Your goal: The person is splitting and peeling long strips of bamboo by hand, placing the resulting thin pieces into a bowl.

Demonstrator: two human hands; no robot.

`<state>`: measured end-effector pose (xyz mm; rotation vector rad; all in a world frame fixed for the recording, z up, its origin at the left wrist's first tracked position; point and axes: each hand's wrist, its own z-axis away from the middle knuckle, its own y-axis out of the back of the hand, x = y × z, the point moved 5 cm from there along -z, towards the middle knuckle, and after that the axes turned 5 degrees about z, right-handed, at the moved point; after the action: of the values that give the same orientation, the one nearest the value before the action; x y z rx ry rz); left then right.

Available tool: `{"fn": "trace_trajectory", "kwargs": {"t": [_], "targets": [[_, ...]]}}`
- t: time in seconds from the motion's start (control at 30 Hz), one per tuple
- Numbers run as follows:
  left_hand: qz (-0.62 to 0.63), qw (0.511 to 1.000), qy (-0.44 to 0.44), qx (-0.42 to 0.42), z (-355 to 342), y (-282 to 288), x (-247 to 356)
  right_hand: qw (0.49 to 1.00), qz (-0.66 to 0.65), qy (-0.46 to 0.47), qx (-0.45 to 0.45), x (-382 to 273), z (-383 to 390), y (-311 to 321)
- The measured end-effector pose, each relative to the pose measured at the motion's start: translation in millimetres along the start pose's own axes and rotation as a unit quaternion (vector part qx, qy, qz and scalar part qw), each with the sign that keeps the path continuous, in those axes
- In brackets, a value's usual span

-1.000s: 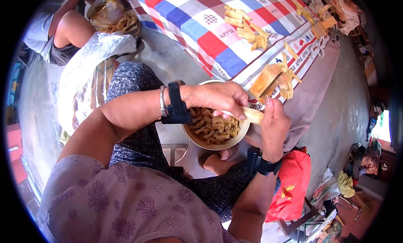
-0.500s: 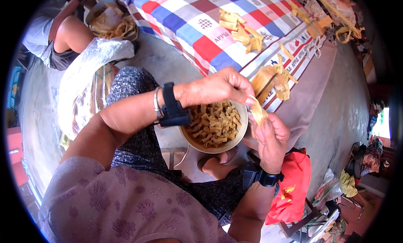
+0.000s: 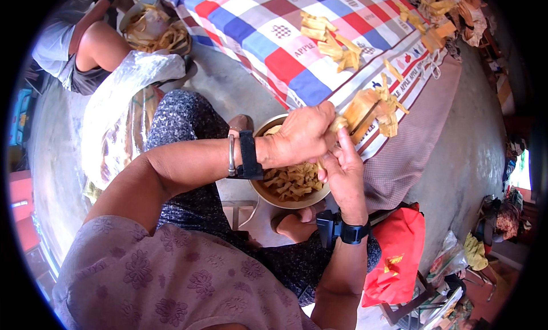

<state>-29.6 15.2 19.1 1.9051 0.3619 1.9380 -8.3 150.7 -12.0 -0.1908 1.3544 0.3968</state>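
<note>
Both of my hands work close together above a round bowl [image 3: 260,190]. My left hand [image 3: 303,131] is closed, its fingers wrapped round a pale yellow, flat fibrous strip [image 3: 338,123]. My right hand [image 3: 345,173] pinches the same strip from below, its index finger pointing up against the looped part. Most of the strip is hidden by my fingers. Inside the bowl lie many short, knotted yellow strips [image 3: 294,183], partly covered by my left hand and wrist.
A checked cloth [image 3: 251,22] ahead bears bundles of yellow strips [image 3: 331,42] and a wider piece [image 3: 361,110]. A clear plastic bag [image 3: 114,113] stands at left, near a seated person [image 3: 94,45] and a basin of strips [image 3: 157,33]. A red bag [image 3: 394,256] hangs at right.
My hands have come closer together, and the strip that was stretched between them is now bent into a loop. My right hand has moved left, uncovering less of the strip.
</note>
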Motion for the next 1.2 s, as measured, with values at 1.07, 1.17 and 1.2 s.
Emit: {"fn": "trace_trajectory", "kwargs": {"t": [1.07, 1.17, 1.2], "targets": [[0.425, 0.887, 0.075, -0.165, -5, -22, -23, 0.955, 0.161, 0.193, 0.155, -14, -3, 22], [0.452, 0.868, 0.072, -0.194, 0, -25, -23, 0.953, 0.171, 0.187, 0.165, -7, -3, 33], [0.46, 0.862, 0.072, -0.202, 2, -26, -24, 0.955, 0.171, 0.178, 0.166, -5, -2, 37]]}}
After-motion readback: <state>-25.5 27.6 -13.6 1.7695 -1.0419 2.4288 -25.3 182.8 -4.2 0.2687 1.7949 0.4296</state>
